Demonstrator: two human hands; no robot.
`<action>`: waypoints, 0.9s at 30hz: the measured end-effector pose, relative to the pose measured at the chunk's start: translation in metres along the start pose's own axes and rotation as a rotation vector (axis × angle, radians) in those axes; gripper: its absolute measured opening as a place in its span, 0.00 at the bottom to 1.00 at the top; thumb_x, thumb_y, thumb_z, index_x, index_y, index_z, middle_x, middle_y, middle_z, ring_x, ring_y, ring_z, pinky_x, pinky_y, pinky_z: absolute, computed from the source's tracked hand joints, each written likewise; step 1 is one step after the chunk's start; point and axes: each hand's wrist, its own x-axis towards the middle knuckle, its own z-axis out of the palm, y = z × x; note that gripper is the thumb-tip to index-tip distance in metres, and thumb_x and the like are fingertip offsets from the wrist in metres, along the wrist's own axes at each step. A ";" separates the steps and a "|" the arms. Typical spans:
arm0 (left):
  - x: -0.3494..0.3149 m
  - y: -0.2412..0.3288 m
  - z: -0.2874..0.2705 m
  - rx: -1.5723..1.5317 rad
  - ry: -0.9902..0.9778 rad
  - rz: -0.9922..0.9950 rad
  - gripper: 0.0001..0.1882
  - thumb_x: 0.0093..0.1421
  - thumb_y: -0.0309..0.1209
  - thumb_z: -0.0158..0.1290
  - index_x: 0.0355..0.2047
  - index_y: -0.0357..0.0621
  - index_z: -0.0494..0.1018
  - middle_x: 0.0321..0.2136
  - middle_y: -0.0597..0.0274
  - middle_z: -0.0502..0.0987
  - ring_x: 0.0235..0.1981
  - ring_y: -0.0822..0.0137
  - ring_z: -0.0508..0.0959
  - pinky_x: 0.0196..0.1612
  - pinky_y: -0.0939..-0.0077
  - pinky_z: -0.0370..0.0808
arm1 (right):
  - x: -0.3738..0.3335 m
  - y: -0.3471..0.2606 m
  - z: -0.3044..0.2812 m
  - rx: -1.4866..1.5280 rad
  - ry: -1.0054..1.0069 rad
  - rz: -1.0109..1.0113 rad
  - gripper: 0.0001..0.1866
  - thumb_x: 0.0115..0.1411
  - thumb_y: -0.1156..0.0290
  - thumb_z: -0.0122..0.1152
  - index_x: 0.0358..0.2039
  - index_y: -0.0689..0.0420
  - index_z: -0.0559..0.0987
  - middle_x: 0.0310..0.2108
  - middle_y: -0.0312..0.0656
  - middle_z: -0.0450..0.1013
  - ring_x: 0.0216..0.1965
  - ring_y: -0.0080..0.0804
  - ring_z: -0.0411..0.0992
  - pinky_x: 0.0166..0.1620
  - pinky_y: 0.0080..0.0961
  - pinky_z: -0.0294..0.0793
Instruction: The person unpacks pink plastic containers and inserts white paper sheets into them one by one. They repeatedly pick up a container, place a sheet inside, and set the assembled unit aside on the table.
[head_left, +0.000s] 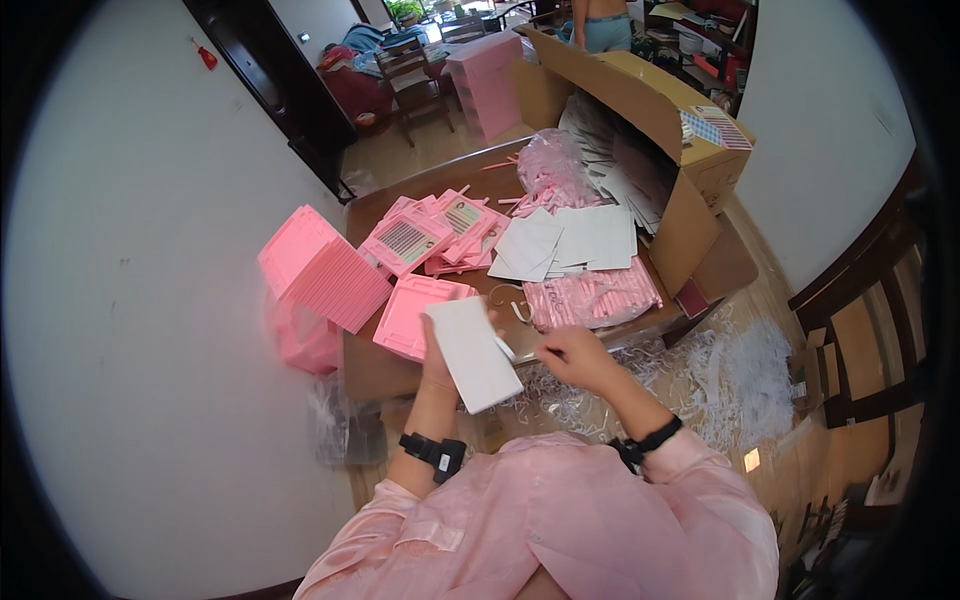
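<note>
My left hand holds a white rectangular card or thin panel tilted above the table's near edge. A narrow white strip stands off the panel's right edge. To the right of it, my right hand is closed, apart from the panel; whatever its fingers may pinch is too blurred to make out. Just beyond my left hand lies a pink plastic tray-like panel. A tall leaning stack of the same pink panels stands at its left, and a loose pile of pink panels with printed labels lies behind.
White sheets and a clear bag of pink sticks lie on the brown table. A large open cardboard box stands at the right. White paper strips litter the floor. Another person stands far back.
</note>
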 end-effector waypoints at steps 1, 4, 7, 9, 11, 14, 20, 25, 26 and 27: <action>0.004 0.017 -0.015 0.052 0.090 0.087 0.44 0.64 0.71 0.40 0.71 0.58 0.57 0.64 0.49 0.67 0.55 0.48 0.76 0.54 0.38 0.76 | -0.016 0.011 -0.003 0.011 -0.207 0.108 0.09 0.58 0.66 0.61 0.31 0.57 0.84 0.30 0.51 0.79 0.33 0.52 0.77 0.36 0.42 0.75; 0.003 0.070 -0.057 0.052 0.325 0.223 0.42 0.66 0.69 0.39 0.72 0.57 0.56 0.64 0.50 0.67 0.57 0.49 0.74 0.56 0.42 0.75 | -0.072 0.041 -0.001 -0.520 -0.964 0.460 0.13 0.57 0.62 0.64 0.35 0.57 0.86 0.37 0.51 0.82 0.40 0.52 0.80 0.43 0.40 0.79; -0.005 0.083 -0.076 0.217 0.389 0.370 0.42 0.67 0.60 0.48 0.73 0.55 0.51 0.65 0.50 0.64 0.61 0.49 0.70 0.62 0.48 0.71 | -0.091 0.055 -0.003 -0.799 -1.132 0.548 0.18 0.54 0.57 0.68 0.38 0.57 0.87 0.39 0.51 0.82 0.43 0.51 0.81 0.47 0.41 0.80; -0.006 0.083 -0.072 0.561 0.332 0.458 0.48 0.63 0.52 0.57 0.75 0.53 0.46 0.67 0.50 0.63 0.64 0.49 0.67 0.65 0.51 0.67 | -0.076 0.054 -0.014 -0.728 -0.871 0.605 0.19 0.53 0.56 0.69 0.39 0.56 0.87 0.38 0.51 0.82 0.42 0.50 0.81 0.47 0.40 0.80; -0.001 0.081 -0.056 1.036 0.209 0.457 0.58 0.55 0.44 0.67 0.76 0.51 0.41 0.68 0.49 0.61 0.66 0.50 0.64 0.68 0.55 0.64 | -0.026 0.049 -0.009 -0.487 -0.666 0.649 0.19 0.53 0.54 0.70 0.37 0.57 0.87 0.36 0.50 0.83 0.40 0.49 0.81 0.44 0.39 0.79; -0.007 0.073 -0.026 1.396 -0.001 0.407 0.69 0.41 0.38 0.74 0.75 0.42 0.39 0.68 0.43 0.60 0.68 0.47 0.62 0.70 0.55 0.59 | 0.042 0.023 0.016 0.078 -0.261 0.576 0.18 0.58 0.54 0.67 0.32 0.60 0.86 0.28 0.45 0.81 0.30 0.36 0.78 0.36 0.35 0.75; -0.001 0.086 -0.012 1.747 -0.319 0.332 0.63 0.37 0.41 0.73 0.69 0.32 0.52 0.61 0.38 0.66 0.63 0.39 0.65 0.70 0.49 0.58 | 0.094 -0.019 0.085 0.457 -0.207 0.540 0.14 0.62 0.62 0.65 0.32 0.62 0.84 0.24 0.38 0.78 0.25 0.23 0.73 0.32 0.28 0.73; 0.004 0.100 -0.049 1.787 -0.426 0.408 0.62 0.39 0.42 0.73 0.69 0.32 0.52 0.64 0.39 0.64 0.66 0.42 0.64 0.71 0.46 0.56 | 0.099 -0.027 0.118 0.435 -0.222 0.614 0.12 0.65 0.66 0.65 0.37 0.64 0.83 0.27 0.35 0.79 0.28 0.16 0.73 0.34 0.20 0.73; 0.005 0.102 -0.056 1.778 -0.437 0.425 0.61 0.39 0.42 0.73 0.69 0.32 0.52 0.64 0.39 0.63 0.66 0.42 0.64 0.72 0.46 0.55 | 0.101 -0.029 0.124 0.438 -0.192 0.609 0.12 0.64 0.66 0.65 0.36 0.64 0.83 0.27 0.36 0.80 0.28 0.18 0.74 0.34 0.22 0.73; 0.006 0.105 -0.062 1.775 -0.455 0.433 0.62 0.39 0.42 0.73 0.69 0.33 0.52 0.65 0.39 0.63 0.67 0.42 0.63 0.72 0.46 0.55 | 0.103 -0.032 0.131 0.449 -0.162 0.612 0.12 0.63 0.66 0.65 0.36 0.64 0.83 0.27 0.38 0.80 0.27 0.21 0.75 0.34 0.23 0.74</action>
